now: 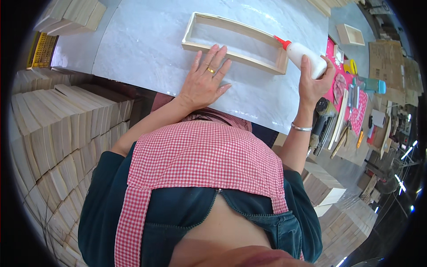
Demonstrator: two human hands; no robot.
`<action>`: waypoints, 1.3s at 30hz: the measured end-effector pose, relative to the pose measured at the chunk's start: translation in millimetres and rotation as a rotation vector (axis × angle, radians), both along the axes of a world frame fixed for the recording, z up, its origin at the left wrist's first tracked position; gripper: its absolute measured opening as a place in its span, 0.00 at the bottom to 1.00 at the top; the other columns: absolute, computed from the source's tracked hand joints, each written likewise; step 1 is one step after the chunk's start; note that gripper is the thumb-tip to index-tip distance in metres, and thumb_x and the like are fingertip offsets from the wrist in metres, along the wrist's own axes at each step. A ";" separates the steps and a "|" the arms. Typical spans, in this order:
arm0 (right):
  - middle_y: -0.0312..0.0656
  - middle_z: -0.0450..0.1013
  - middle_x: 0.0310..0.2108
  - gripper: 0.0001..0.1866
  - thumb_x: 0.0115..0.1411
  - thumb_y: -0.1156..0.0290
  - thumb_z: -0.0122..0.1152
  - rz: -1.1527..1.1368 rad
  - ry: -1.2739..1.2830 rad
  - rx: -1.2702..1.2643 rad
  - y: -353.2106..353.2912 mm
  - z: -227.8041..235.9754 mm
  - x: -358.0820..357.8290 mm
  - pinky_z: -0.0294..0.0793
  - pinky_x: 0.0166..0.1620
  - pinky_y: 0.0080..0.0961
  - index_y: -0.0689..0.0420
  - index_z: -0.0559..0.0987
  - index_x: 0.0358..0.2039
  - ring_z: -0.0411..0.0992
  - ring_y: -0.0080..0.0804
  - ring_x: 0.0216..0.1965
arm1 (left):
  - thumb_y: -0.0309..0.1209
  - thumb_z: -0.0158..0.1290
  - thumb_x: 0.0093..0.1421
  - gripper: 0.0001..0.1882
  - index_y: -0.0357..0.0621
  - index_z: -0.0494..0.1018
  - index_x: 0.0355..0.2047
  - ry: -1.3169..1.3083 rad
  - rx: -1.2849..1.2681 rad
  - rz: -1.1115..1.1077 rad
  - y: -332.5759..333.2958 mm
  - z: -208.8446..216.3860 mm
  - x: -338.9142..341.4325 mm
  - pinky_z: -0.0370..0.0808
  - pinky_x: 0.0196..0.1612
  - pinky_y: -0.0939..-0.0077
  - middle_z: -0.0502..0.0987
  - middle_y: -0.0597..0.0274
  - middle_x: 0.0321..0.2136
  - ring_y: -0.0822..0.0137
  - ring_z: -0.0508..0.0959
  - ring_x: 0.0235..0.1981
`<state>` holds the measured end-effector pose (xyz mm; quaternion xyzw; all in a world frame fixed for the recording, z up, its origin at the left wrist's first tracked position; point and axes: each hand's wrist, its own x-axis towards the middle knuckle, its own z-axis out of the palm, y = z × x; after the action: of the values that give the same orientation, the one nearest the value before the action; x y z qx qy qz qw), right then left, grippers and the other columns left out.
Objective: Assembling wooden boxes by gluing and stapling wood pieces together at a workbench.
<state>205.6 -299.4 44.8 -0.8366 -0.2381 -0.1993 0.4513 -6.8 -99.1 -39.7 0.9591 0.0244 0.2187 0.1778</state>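
Note:
A long, narrow wooden frame [249, 59] with an open middle rests on the grey-white marbled tabletop [147, 40]. My left hand [205, 80] lies with its fingers spread at the frame's near long side, fingertips touching it. In my right hand [316, 79] is a white squeeze glue bottle [307, 58], gripped around its body. The bottle is tilted, and its red nozzle points left, at the far right corner of the frame. Whether glue is coming out is too small to tell.
Stacks of wooden pieces [58, 129] rise on my left, with a yellow crate [43, 50] behind. To the right, a side surface carries tools, wood strips and a teal container [374, 86]. Another small wooden frame [350, 34] sits at the far right, near cardboard boxes [391, 62].

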 end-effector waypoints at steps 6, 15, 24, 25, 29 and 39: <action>0.48 0.74 0.43 0.28 0.54 0.63 0.76 -0.062 -0.029 -0.011 -28.2 -3.4 8.5 0.78 0.43 0.30 0.61 0.73 0.49 0.75 0.38 0.40 | 0.43 0.58 0.61 0.36 0.40 0.64 0.66 0.008 0.021 0.004 -0.6 -1.4 -0.5 0.44 0.73 0.45 0.52 0.46 0.73 0.48 0.48 0.75; 0.46 0.75 0.41 0.24 0.57 0.62 0.75 -0.094 -0.040 -0.023 -42.8 1.0 2.9 0.80 0.41 0.28 0.58 0.74 0.48 0.76 0.36 0.40 | 0.43 0.58 0.61 0.36 0.42 0.64 0.67 0.001 0.031 0.017 -2.6 -2.6 0.2 0.44 0.73 0.45 0.52 0.47 0.74 0.49 0.48 0.75; 0.46 0.75 0.41 0.25 0.54 0.65 0.76 -0.107 0.021 -0.050 -64.2 10.6 -34.6 0.77 0.43 0.29 0.61 0.75 0.48 0.75 0.36 0.38 | 0.43 0.58 0.60 0.36 0.43 0.64 0.66 -0.008 0.037 0.020 -1.3 -3.1 0.7 0.46 0.73 0.45 0.52 0.49 0.74 0.50 0.48 0.75; 0.46 0.75 0.41 0.25 0.54 0.65 0.76 -0.104 0.027 -0.056 -66.5 11.9 -39.5 0.77 0.43 0.29 0.61 0.75 0.48 0.75 0.36 0.38 | 0.43 0.58 0.61 0.36 0.43 0.65 0.66 -0.012 0.042 0.018 -0.6 -3.2 0.7 0.46 0.73 0.46 0.52 0.48 0.74 0.50 0.48 0.75; 0.46 0.75 0.41 0.25 0.54 0.66 0.75 -0.105 0.047 -0.068 -75.0 16.0 -54.8 0.77 0.43 0.29 0.61 0.74 0.48 0.74 0.35 0.38 | 0.43 0.58 0.61 0.35 0.43 0.65 0.65 -0.016 0.041 0.024 -0.1 -3.1 -0.4 0.46 0.73 0.45 0.52 0.48 0.73 0.50 0.48 0.75; 0.45 0.72 0.43 0.25 0.56 0.67 0.73 0.153 0.317 0.120 15.1 9.5 -99.2 0.76 0.42 0.26 0.60 0.72 0.51 0.73 0.33 0.39 | 0.44 0.58 0.61 0.26 0.42 0.71 0.54 -0.135 0.123 -0.084 -1.9 -6.0 -0.6 0.57 0.68 0.54 0.64 0.50 0.65 0.51 0.62 0.67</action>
<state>106.4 -284.3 54.3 -0.8087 -0.2144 -0.0438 0.5461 -7.5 -101.0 -45.7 0.9516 -0.0412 0.2762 0.1288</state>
